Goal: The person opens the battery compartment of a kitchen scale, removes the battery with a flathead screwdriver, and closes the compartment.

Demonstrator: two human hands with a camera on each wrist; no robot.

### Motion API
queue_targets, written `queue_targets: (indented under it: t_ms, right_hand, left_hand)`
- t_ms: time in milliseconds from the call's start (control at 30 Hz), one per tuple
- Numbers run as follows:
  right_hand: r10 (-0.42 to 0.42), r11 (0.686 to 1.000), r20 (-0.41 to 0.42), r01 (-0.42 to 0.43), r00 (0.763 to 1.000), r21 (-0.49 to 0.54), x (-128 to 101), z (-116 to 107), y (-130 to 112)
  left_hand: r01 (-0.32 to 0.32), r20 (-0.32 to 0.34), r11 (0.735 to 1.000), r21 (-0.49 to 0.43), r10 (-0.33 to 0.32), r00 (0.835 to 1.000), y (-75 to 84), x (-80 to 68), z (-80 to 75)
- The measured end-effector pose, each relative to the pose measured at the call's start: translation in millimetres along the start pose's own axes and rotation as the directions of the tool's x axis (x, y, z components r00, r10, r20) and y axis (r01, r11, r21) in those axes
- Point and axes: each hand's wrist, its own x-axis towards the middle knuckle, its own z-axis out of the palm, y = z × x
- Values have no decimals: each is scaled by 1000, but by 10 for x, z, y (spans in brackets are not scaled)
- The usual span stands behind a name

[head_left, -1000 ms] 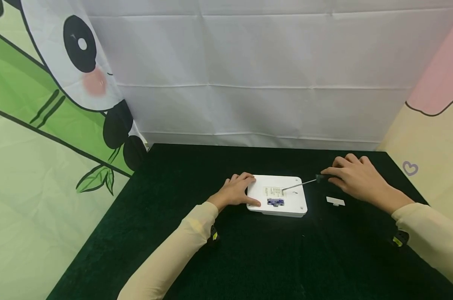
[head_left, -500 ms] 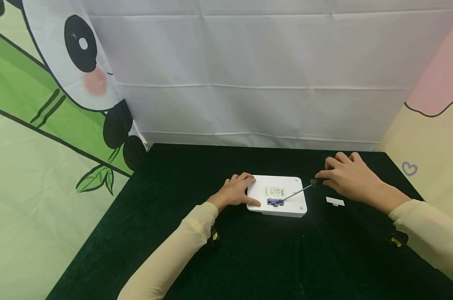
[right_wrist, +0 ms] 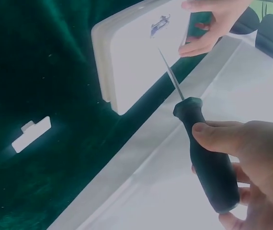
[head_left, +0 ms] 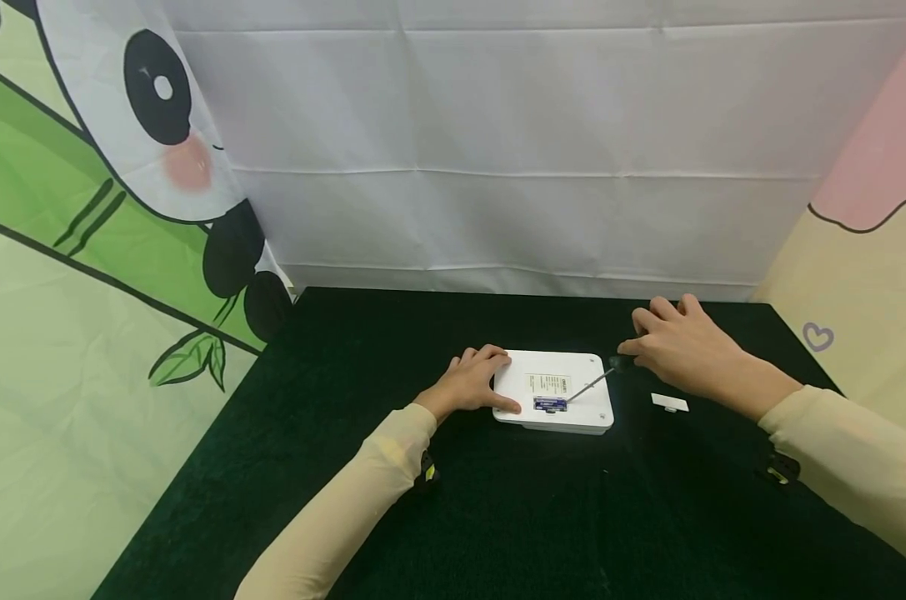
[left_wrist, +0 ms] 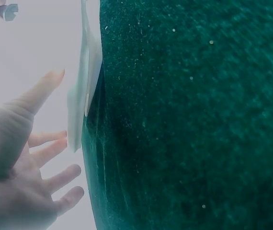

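Observation:
A white, flat device (head_left: 583,367) with rounded corners and a printed label lies underside up on the green cloth. Blue batteries (head_left: 550,404) show in its uncovered compartment. My left hand (head_left: 468,386) holds the device's left end, thumb near the front corner and fingers at the back one. From the right, my right hand (head_left: 681,346) grips the dark handle of a screwdriver (right_wrist: 208,167), thumb along one side and fingers round the other. The screwdriver's thin metal shaft (head_left: 591,385) slants down to the left, its tip at the right end of the battery compartment.
A small white battery cover (head_left: 669,402) with a tab lies on the cloth right of the device, below my right hand. Dark green cloth (head_left: 513,517) covers the table. A white curtain (head_left: 498,150) hangs behind, with printed cartoon cloths at both sides.
The right hand has moved left, and the screwdriver's tip has gone from the label down to the battery compartment, its handle drawing nearer the device. The left hand and device have stayed put.

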Motion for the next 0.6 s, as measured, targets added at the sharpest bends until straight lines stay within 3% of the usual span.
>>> queue_targets:
  t_ms: [367, 600]
  right_hand:
    - [11, 999, 58, -9, 998, -34, 44, -60, -57]
    - [4, 1000, 31, -4, 999, -8, 4, 11, -11]
  left_hand:
    - [-1, 26, 996, -88, 3, 1000, 50, 43, -4]
    - [27, 44, 990, -137, -22, 999, 111, 65, 13]
